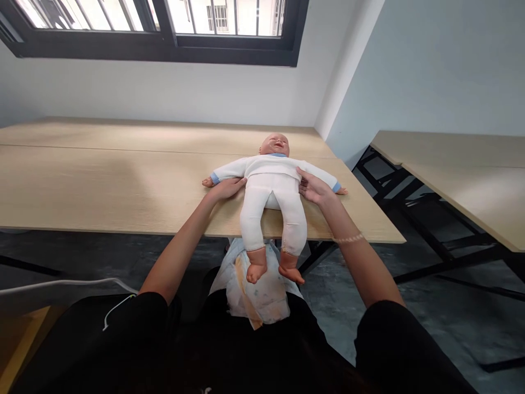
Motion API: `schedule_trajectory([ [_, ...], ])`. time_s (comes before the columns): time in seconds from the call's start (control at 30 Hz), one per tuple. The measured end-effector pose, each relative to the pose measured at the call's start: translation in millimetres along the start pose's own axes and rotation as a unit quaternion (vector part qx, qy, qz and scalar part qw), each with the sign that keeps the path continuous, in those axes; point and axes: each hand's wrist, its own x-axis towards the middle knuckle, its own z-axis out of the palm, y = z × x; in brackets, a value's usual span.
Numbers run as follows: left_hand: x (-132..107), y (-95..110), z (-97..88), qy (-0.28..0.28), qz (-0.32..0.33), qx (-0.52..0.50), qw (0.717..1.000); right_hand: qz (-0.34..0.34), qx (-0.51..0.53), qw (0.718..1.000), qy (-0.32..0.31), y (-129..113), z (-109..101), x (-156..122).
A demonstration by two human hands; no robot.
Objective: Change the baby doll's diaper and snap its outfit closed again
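A baby doll (273, 180) in a white long-sleeved top with blue cuffs and white trousers lies on its back on the wooden table (123, 186). Its arms are spread wide, and its bare feet hang past the front edge. My left hand (229, 188) is at the doll's waist on the left side, its fingertips against the cloth and partly hidden. On the opposite side my right hand (315, 187) holds the waist, thumb up by the top's hem and fingers curled at the side. Below the feet, a printed diaper (262, 290) lies on my lap.
A dark-framed window (172, 38) is set in the wall behind the table. To the right stands a second table (463, 164) with black folding legs, across a gap. A white cable (82, 282) runs at lower left.
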Motion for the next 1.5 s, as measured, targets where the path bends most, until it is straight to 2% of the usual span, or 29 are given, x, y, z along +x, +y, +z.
schedule_trajectory([
  [0.07,-10,-1,-4.1,-0.028,0.015,0.005,1.0,-0.011,0.005,0.999,0.03,8,-14,-35],
  [0.13,-22,-1,-5.9,-0.047,0.024,0.007,0.999,-0.079,-0.041,0.989,0.116,23,-27,-79],
  [0.2,-39,2,-4.7,-0.044,0.034,-0.007,0.998,-0.131,-0.102,0.976,0.142,46,-36,-130],
  [0.27,-63,6,0.0,0.003,0.042,-0.044,0.998,-0.163,-0.168,0.958,0.166,76,-41,-180],
  [0.33,-94,10,7.9,0.092,0.037,-0.079,0.992,-0.207,-0.264,0.921,0.196,108,-43,-225],
  [0.37,-112,13,12.8,0.139,0.028,-0.085,0.986,-0.221,-0.302,0.911,0.173,124,-43,-244],
  [0.4,-129,15,18.1,0.177,0.022,-0.091,0.98,-0.234,-0.326,0.908,0.124,138,-42,-259],
  [0.5,-179,18,34.9,0.236,0.006,-0.088,0.968,-0.227,-0.386,0.891,-0.075,169,-35,-282],
  [0.53,-192,17,40.4,0.221,0.009,-0.101,0.97,-0.226,-0.402,0.879,-0.12,175,-31,-283],
  [0.57,-203,15,45.7,0.183,0.014,-0.124,0.975,-0.231,-0.418,0.866,-0.15,180,-26,-280],
  [0.63,-219,10,56.0,0.06,0.026,-0.156,0.986,-0.256,-0.446,0.839,-0.179,183,-14,-269],
  [0.7,-225,4,66.2,-0.047,0.045,-0.148,0.987,-0.294,-0.455,0.821,-0.182,181,0,-256],
  [0.73,-226,1,71.2,-0.075,0.056,-0.132,0.987,-0.313,-0.445,0.821,-0.174,178,6,-250],
  [0.87,-224,2,86.4,-0.098,0.077,-0.088,0.988,-0.356,-0.353,0.856,-0.128,142,22,-248],
  [0.97,-221,17,88.5,-0.145,0.116,-0.132,0.974,-0.388,-0.315,0.863,-0.071,100,19,-265],
  [1.03,-220,33,86.8,-0.178,0.158,-0.182,0.954,-0.41,-0.3,0.861,-0.016,73,12,-278],
  [1.1,-220,49,86.6,-0.207,0.183,-0.242,0.93,-0.401,-0.294,0.866,0.052,51,6,-287],
  [1.23,-223,82,102.6,-0.281,0.171,-0.422,0.845,-0.32,-0.267,0.884,0.212,18,-1,-281],
  [1.27,-223,90,109.8,-0.283,0.157,-0.459,0.828,-0.293,-0.255,0.892,0.232,11,-2,-276],
  [1.33,-223,104,124.8,-0.251,0.121,-0.508,0.815,-0.241,-0.227,0.914,0.232,0,-3,-265],
  [1.43,-221,119,140.6,-0.173,0.075,-0.538,0.822,-0.177,-0.202,0.946,0.18,-7,-4,-251],
  [1.5,-221,126,144.0,-0.138,0.061,-0.542,0.826,-0.127,-0.197,0.961,0.148,-3,-6,-246],
])
